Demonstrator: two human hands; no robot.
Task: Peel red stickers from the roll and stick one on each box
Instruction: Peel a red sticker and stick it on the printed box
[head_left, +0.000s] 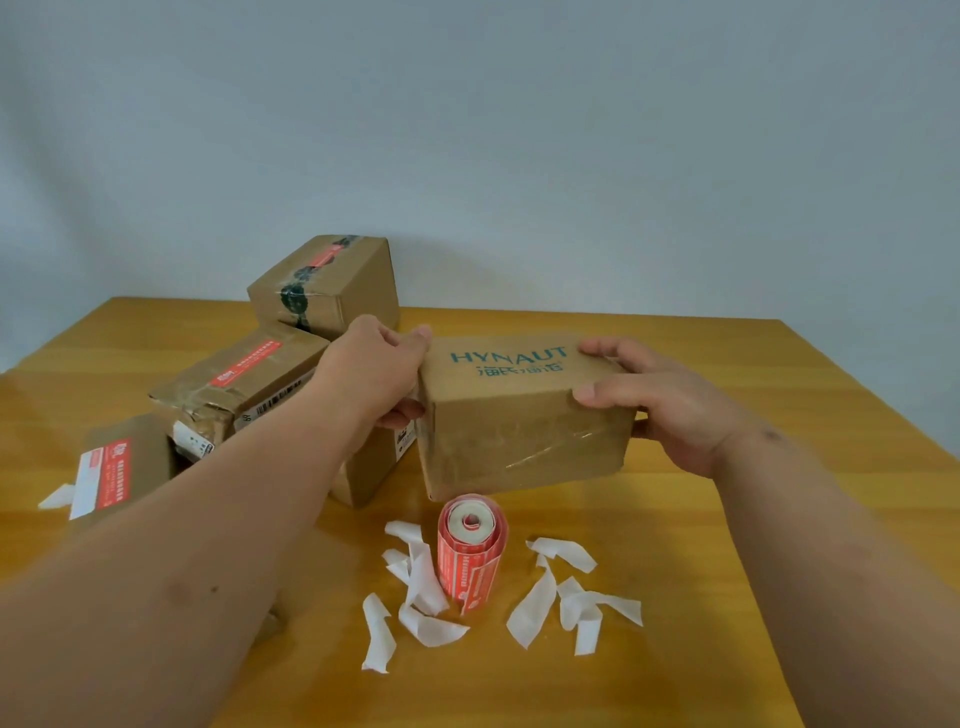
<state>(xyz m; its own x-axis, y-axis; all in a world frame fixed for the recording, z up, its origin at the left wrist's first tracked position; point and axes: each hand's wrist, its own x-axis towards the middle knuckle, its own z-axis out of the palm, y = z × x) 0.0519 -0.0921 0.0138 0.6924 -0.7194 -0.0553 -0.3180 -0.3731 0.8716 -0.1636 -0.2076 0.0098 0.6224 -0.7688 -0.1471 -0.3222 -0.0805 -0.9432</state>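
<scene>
In the head view, a brown cardboard box printed "HYNAUT" (524, 415) is gripped at its two ends. The left hand (374, 371) is curled round the box's left end, thumb on the top edge and fingers (400, 415) tucked under the side. The right hand (670, 402) is clasped on the right end, its fingers (605, 392) laid over the top corner. No red sticker is seen on the faces of this box that show. Whether the box is lifted or resting on the wooden bench (779, 467) cannot be told.

Just below the held box, between the two forearms, the roll of red stickers (470, 553) is stood on end on the bench. White backing strips (535, 603) are scattered around the roll on both sides.

Beyond and to the left of the left hand's fingers, a taped box (324, 283) bearing a red sticker on top is set farthest back. A crumpled box (239, 387) with a red sticker is placed nearer, under the left forearm's line. A third box (122, 465) with a red sticker and white label is seen at the far left. Another small box (366, 470) is partly hidden below the left wrist.
</scene>
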